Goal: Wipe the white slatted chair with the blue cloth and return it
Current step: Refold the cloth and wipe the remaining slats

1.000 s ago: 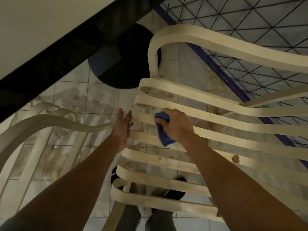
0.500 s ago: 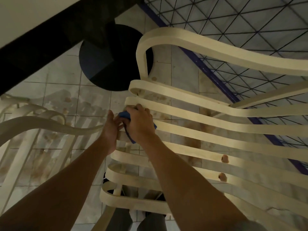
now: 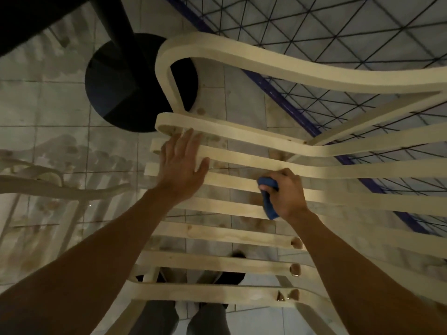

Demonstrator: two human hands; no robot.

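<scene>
The white slatted chair [image 3: 242, 234] fills the middle and right of the view, its curved slats running left to right below me. My right hand [image 3: 286, 193] grips the bunched blue cloth [image 3: 268, 199] and presses it on a middle slat. My left hand [image 3: 182, 163] lies flat with straight fingers across two slats near their left ends. Part of the cloth is hidden under my right fingers.
A black round table base [image 3: 113, 81] with its post stands on the tiled floor [image 3: 48, 131] beyond the chair. A blue-framed wire mesh panel [image 3: 338, 32] runs along the upper right. Another white chair [image 3: 43, 187] is at the left. My feet show under the slats.
My right hand has slid the cloth to the right along the slats, away from the left ends. My left hand moved up and now lies flat on the slats.
</scene>
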